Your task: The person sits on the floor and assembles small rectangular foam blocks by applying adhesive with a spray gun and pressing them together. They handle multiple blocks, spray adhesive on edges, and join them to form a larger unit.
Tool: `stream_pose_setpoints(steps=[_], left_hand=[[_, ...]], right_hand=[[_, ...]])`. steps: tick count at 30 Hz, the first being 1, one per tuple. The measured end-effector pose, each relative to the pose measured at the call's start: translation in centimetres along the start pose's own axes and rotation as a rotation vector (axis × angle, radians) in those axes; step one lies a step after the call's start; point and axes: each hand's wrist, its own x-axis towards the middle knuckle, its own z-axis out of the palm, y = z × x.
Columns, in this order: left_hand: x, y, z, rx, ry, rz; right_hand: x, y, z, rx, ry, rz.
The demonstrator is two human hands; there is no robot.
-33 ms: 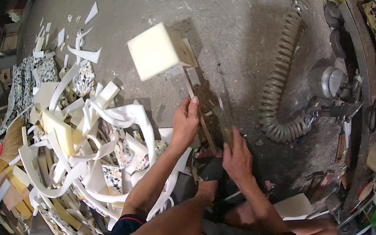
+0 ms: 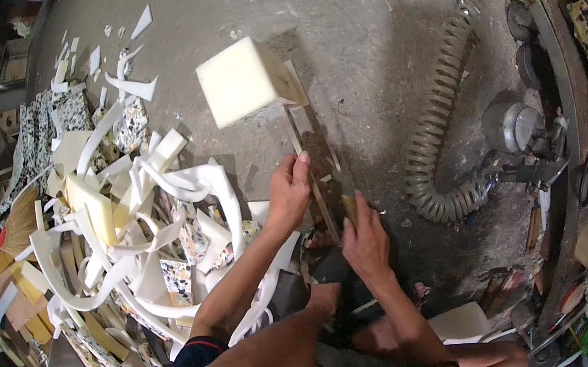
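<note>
My left hand [image 2: 290,192] is closed round a long, narrow, flat brown-grey strip [image 2: 325,207], the thumb lying along its top. The strip slants from beside a cream foam block [image 2: 237,82] down toward my foot. To its right, my right hand [image 2: 367,241] has its fingers curled round a slim tool with a tan handle [image 2: 349,207]; a blurred, narrow length of it runs up and left alongside the strip. Its exact kind is not clear. The foam block sits on the grey floor, a thin flat piece [image 2: 295,81] at its right side.
A heap of white and speckled foam offcuts [image 2: 147,253] lies at the left, with a straw broom [image 2: 20,222] beside it. On the right are a coiled air hose [image 2: 437,114], a round metal fitting [image 2: 519,128] and a metal beam [image 2: 568,80].
My right hand has shifted slightly up and left, its tool moving closer to the strip. The foam block and the strip have shifted very slightly; my left hand keeps its hold.
</note>
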Motion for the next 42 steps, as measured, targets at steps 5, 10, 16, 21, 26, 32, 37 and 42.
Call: stream_pose_setpoints(steps=[5,10,16,21,26,32,37,42], left_hand=[[1.1,0.1,-0.6,-0.009,-0.017,-0.016],[1.1,0.6,-1.0,-0.006,-0.058,-0.031],[1.1,1.1,-1.2,-0.049,-0.119,-0.075],[1.6,0.6,-1.3,0.004,-0.118,-0.039],[1.3,0.6,-0.9,-0.032,-0.116,-0.039],[1.7,0.4,-1.3,0.021,-0.136,-0.05],[1.2,0.7,-0.9,-0.145,-0.069,-0.027],[-3.6,2.2,-5.4,-0.246,0.001,-0.059]], right_hand=[[3.3,-0.2,1.1,-0.04,-0.088,-0.038],[3.8,0.9,1.2,0.065,-0.022,-0.176],[7.1,0.0,1.4,0.07,-0.043,-0.152],[10.4,-0.9,1.8,0.047,0.033,-0.249],[9.0,0.3,2.0,0.015,0.026,-0.169],[0.8,3.6,0.5,-0.056,-0.08,0.002],[-6.8,6.5,-0.7,-0.033,-0.066,0.044],[-7.6,5.4,-2.9,-0.367,0.242,-0.033]])
